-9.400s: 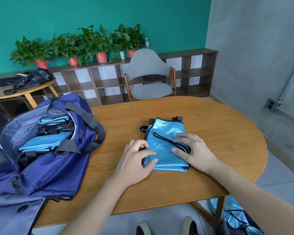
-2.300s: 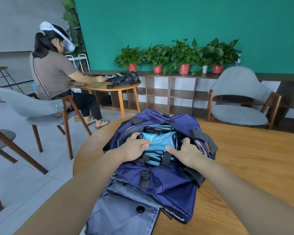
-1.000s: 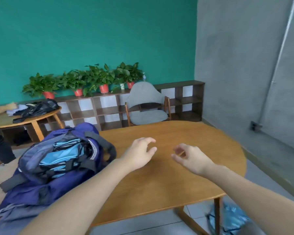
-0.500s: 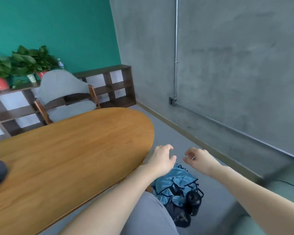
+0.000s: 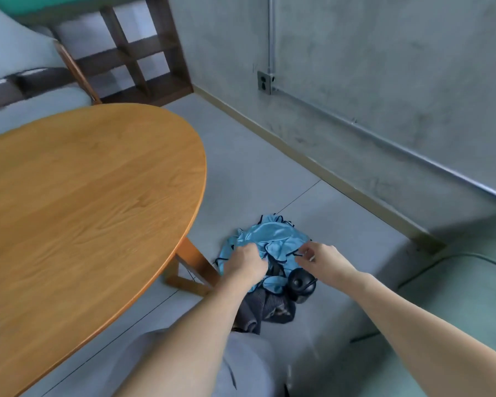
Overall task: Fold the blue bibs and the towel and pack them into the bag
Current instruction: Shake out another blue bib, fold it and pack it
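From the head view I watched both hands reach down to the heap of blue bibs lying crumpled on the grey floor, just beside the leg of the wooden table. The left hand had its fingers curled into the shiny fabric, gripping a fold near the middle of the pile; the right hand hovered at the pile's right edge, fingers bent toward a pinch, though I could not tell whether it had caught cloth or the dark trim. The bag was out of view. A dark grey cloth and a round black object lay under and against the heap. The risk, as I judged it, was a tangle: black straps and ruffled edges ran through one another, so a lift from the middle could drag up several bibs at once, or snag the round object and pull it along. The slick fabric might also slip from a shallow pinch.
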{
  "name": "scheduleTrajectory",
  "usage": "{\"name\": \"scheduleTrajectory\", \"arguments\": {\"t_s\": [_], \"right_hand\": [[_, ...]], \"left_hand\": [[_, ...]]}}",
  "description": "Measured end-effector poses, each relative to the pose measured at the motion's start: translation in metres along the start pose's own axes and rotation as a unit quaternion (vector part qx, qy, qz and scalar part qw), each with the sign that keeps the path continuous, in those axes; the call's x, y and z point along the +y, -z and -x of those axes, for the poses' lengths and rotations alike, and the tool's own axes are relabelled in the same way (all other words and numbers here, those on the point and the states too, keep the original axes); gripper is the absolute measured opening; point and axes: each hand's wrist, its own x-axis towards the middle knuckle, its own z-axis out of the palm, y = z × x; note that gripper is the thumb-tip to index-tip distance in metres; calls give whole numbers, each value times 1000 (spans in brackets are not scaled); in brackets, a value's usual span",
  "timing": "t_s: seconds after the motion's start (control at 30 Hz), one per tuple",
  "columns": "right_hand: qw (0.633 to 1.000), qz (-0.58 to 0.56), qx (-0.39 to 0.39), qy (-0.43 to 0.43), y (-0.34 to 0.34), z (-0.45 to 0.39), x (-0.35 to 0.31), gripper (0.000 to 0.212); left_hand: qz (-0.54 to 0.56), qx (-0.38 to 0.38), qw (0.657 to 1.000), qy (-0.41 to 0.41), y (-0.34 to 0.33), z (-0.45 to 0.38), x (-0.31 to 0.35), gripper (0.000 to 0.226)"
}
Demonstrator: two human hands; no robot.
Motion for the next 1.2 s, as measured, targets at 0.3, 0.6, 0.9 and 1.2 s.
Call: {"name": "scheduleTrajectory", "arguments": {"t_s": [0.3, 0.6, 0.9, 1.2], "right_hand": [[995, 25, -90, -24, -67, -97, 39, 28], [973, 143, -182, 12, -122, -180, 85, 45], [931, 271, -244, 30, -138, -211, 86, 62], [991, 37, -128, 34, -119, -190, 78, 38]], "left_hand": [[13, -37, 999, 36, -69, -82, -27, 37], [37, -23, 998, 55, -114, -121, -52, 36], [36, -48, 997, 45, -127, -138, -72, 37], [28, -51, 998, 31, -118, -134, -68, 42]]}}
